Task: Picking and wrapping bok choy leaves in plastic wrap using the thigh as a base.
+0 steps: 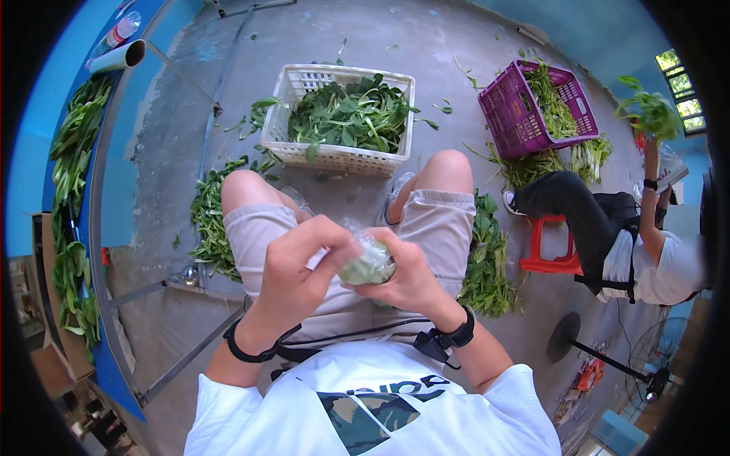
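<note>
Both of my hands meet over my lap on a small bundle of green leaves [367, 264] wrapped in clear plastic film. My left hand [300, 262] pinches the film at the bundle's top with thumb and fingers. My right hand [407, 277] cups the bundle from the right and below. I sit with bare knees apart, in beige shorts. A black band sits on each wrist.
A white crate [304, 82] of leafy greens stands in front of my knees. Loose greens lie on the concrete floor at left [207, 220] and right [487, 262]. A purple crate [508, 114] with greens stands at the back right. A seated person [639, 243] on a red stool lifts a bunch.
</note>
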`<state>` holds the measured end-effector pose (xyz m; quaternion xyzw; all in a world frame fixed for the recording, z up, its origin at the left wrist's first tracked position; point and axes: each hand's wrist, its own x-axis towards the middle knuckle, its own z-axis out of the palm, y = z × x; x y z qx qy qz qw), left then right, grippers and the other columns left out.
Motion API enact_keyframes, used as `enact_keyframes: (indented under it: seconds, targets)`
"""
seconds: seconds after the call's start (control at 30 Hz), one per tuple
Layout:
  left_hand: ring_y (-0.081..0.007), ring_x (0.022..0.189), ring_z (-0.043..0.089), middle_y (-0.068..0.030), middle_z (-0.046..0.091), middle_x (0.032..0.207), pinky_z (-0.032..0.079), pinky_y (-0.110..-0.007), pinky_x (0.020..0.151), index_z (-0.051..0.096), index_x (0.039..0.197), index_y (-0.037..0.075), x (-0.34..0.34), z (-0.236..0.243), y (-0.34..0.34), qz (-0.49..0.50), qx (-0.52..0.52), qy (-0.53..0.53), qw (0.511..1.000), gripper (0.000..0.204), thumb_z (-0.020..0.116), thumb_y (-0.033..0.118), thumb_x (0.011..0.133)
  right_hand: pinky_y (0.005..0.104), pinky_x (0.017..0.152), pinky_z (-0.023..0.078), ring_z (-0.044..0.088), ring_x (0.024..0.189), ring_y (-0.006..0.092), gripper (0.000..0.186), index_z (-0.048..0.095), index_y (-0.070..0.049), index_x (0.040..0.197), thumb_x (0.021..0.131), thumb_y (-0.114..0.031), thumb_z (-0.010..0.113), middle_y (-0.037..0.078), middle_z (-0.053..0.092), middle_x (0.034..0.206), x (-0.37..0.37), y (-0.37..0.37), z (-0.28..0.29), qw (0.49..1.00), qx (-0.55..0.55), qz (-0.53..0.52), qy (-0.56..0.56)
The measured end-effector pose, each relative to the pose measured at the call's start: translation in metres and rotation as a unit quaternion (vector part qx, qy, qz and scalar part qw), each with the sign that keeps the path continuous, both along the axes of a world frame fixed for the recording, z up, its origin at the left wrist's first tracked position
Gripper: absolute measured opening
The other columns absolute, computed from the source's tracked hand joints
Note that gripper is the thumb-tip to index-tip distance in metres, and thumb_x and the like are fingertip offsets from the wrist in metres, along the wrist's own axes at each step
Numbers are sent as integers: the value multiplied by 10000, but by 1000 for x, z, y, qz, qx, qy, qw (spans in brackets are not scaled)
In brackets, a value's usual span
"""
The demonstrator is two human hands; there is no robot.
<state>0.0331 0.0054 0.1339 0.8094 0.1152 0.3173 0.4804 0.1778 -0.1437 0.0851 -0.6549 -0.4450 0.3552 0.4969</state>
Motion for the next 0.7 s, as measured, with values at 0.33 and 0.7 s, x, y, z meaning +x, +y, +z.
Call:
enact_keyframes:
  seconds: [0.33, 0.7]
  targets:
    - [-6, 541, 483, 0, 697, 785, 335, -199, 457, 733, 1033, 12, 3, -31, 21, -34, -470, 119, 874, 86, 738, 92, 1003, 410, 844, 585, 745, 985, 350, 721, 642, -33, 1299, 653, -109, 953, 162, 748, 1109, 0, -6, -23, 983, 129, 101, -82]
    - [-59, 846, 658, -4, 720, 929, 520, -233, 776, 695, 1026, 29, 0, -41, -4, -15, -426, 58, 903, 129, 793, 68, 953, 388, 850, 585, 751, 973, 350, 779, 618, -67, 1347, 651, -62, 967, 161, 745, 1125, -8, 1, -15, 978, 201, 26, -59]
